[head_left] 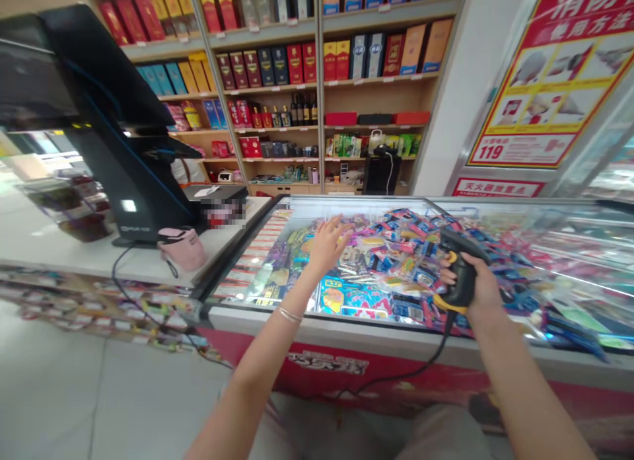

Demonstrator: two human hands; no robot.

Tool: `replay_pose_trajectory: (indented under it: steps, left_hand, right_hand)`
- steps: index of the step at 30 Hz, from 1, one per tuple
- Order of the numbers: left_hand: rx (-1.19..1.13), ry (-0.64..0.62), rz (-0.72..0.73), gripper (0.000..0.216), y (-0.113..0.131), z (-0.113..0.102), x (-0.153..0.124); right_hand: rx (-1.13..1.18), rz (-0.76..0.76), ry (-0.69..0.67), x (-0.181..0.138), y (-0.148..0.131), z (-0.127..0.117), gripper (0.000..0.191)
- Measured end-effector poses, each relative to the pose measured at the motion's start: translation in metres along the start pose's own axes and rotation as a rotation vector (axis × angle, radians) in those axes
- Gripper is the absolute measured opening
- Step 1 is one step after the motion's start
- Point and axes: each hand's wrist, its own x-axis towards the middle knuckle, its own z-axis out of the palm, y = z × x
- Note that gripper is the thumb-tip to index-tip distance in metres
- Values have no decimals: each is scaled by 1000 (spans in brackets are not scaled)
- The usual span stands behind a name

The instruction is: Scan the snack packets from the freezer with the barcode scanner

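Note:
My right hand (pixel 483 285) is wrapped round the handle of a black and yellow barcode scanner (pixel 464 275), raised over the front edge of a chest freezer (pixel 386 338). Its black cable (pixel 426 366) hangs down and loops to the left in front of the red freezer side. Fingers stretched forward and apart, my left hand (pixel 331 245) holds nothing above the freezer's left half. I cannot tell whether it touches the glass. Under it lie many packaged ice creams (pixel 406 238) in blue, pink and purple wrappers, with flat blue packs (pixel 354 295) near the front.
Left of the freezer, a counter (pixel 59 252) carries a black checkout terminal (pixel 123 149), a pink cup-shaped pouch (pixel 182 248) and some jars. Shelves (pixel 270 30) of boxed bottles line the back wall. A red poster (pixel 549 76) hangs at right.

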Motion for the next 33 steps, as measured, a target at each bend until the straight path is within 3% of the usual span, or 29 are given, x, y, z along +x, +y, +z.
replay_pose_trajectory:
  steps: [5,9,14,17,21,24,33]
  left_hand:
    - [137,27,-126,37,-66,-56,-49]
    - [225,72,-216,35,-112,-102,-96]
    - [288,175,-352,41,-157,-163,-157]
    - [372,222,-470,42,-183,-184,-193]
    - [421,212,-500,41,-211,-186,-228]
    - [476,188,-480,45,-221,-177,-238]
    - [596,214,-548,52,-219,-155,-224]
  right_hand:
    - [-35,195,-195,8,76,74,10]
    - [-82,312,-347,7,140,120,12]
    - [-127,431,-414,-4,201,158,14]
    - [-144,505,-431,-11,225,170,15]
    - [-176,602,-425,-17,244,178,18]
    - [-179,611,-411,-21,252,181,16]
    - [-168,665,-401,-22,254,180,16]
